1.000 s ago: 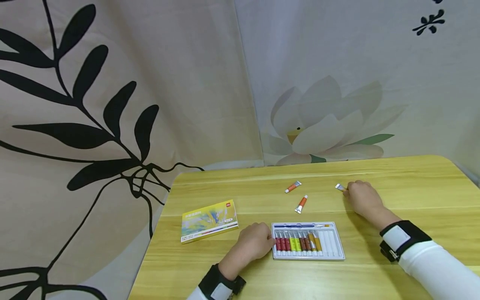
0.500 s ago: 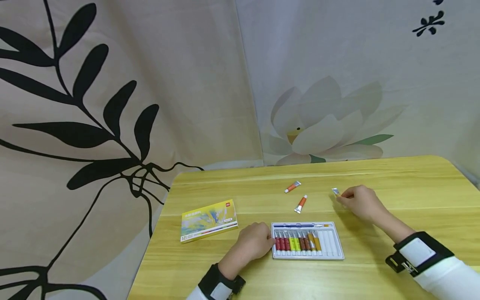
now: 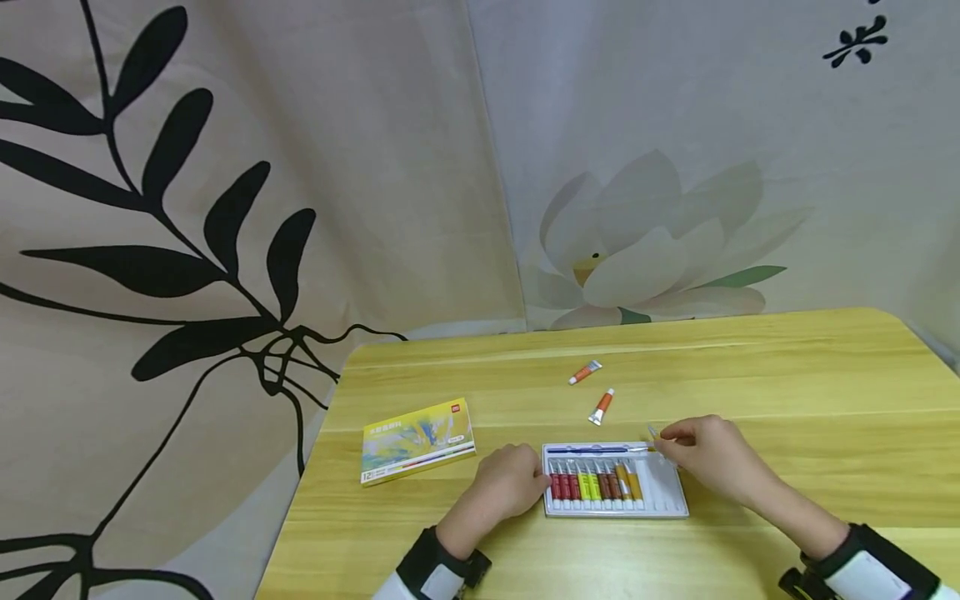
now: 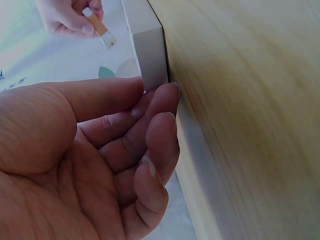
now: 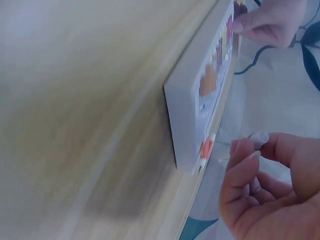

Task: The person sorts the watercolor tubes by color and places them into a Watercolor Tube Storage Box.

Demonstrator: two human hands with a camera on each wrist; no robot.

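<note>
A white plastic paint tray lies on the table, with red, yellow, brown and ochre paint tubes in its left and middle slots. A blue-handled brush lies along its far side. My left hand pinches the tray's left edge, thumb and fingertips at the corner. Over the tray's far right corner, my right hand pinches a small paint tube with a white cap and orange-ochre band; in the right wrist view mostly its cap shows. The slots at the tray's right end hold no tubes.
Two orange paint tubes lie loose on the wooden table beyond the tray. A yellow paint box lies left of my left hand. A patterned curtain hangs behind the table.
My right hand has carried the paint tube left and toward me, from the table's far right to the tray's far right corner. The left hand stays on the tray edge.
</note>
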